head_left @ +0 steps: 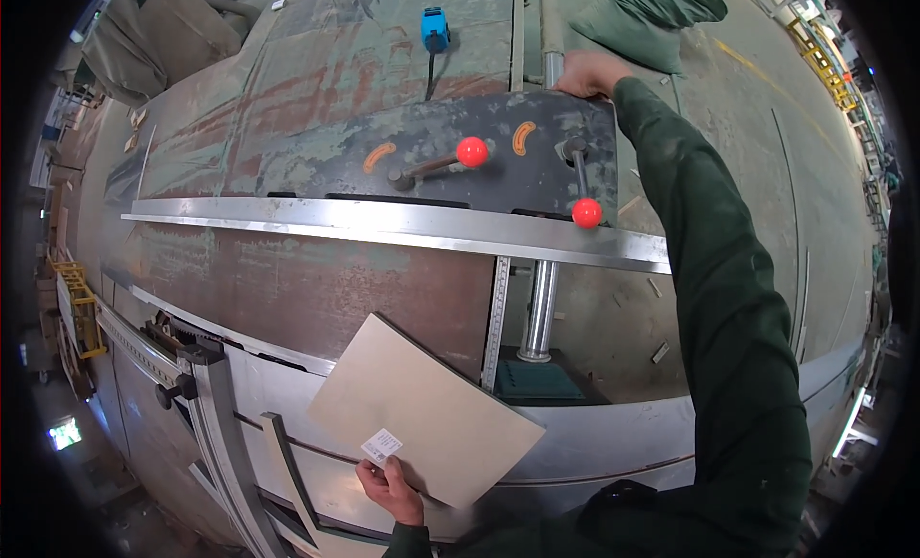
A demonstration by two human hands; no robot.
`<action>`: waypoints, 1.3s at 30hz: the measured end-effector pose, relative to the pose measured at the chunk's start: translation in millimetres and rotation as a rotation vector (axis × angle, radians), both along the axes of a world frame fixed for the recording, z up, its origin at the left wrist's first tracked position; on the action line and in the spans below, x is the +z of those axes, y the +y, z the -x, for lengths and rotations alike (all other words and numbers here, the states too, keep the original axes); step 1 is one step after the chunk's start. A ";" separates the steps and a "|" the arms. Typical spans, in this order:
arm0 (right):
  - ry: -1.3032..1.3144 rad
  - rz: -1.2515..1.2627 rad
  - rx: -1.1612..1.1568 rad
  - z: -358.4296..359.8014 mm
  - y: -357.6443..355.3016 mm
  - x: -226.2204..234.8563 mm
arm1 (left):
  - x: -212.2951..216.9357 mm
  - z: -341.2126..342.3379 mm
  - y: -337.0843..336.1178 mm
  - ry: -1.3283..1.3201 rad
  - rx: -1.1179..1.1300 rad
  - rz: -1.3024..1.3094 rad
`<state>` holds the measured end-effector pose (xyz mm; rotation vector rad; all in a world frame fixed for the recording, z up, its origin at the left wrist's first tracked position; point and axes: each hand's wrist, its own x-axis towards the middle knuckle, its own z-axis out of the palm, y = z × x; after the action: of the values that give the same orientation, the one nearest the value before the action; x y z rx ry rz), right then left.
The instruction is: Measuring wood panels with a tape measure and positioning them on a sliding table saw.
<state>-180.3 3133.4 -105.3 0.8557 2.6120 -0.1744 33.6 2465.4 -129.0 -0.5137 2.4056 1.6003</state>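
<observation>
My left hand (391, 491) grips the lower left edge of a flat beige board (436, 405), close to a white label (381, 446) stuck on it. The board lies tilted like a diamond across the near side of a saw table (316, 294). My right arm stretches far forward, and my right hand (586, 74) is closed at the far right corner of a dark fence plate (441, 127), beside a metal rail (553, 67). What its fingers hold is hidden. Two levers with red ball knobs (471, 152) stand on the plate.
A long aluminium fence bar (383, 220) crosses the table. A ruled strip (495, 318) and a steel post (540, 313) stand right of the table top. A blue tool (434, 29) with a black cord lies at the back. Green cloth bundles (642, 31) lie beyond my right hand.
</observation>
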 end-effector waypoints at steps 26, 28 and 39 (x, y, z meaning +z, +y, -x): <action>0.372 0.500 0.063 -30.4 58.5 -61.4 | -0.6 0.2 -6.5 0.024 -0.016 0.065; 0.414 0.725 -0.004 -36.2 67.7 -72.8 | 2.6 0.8 -6.4 0.000 -0.018 0.124; 1.224 0.248 -0.098 -172.8 -133.8 53.9 | 0.0 2.0 -22.7 -0.167 0.019 -0.011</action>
<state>-7.4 2999.6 -51.4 0.9499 3.4527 -1.4010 31.7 2442.7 -129.0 -0.6433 2.2742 1.5129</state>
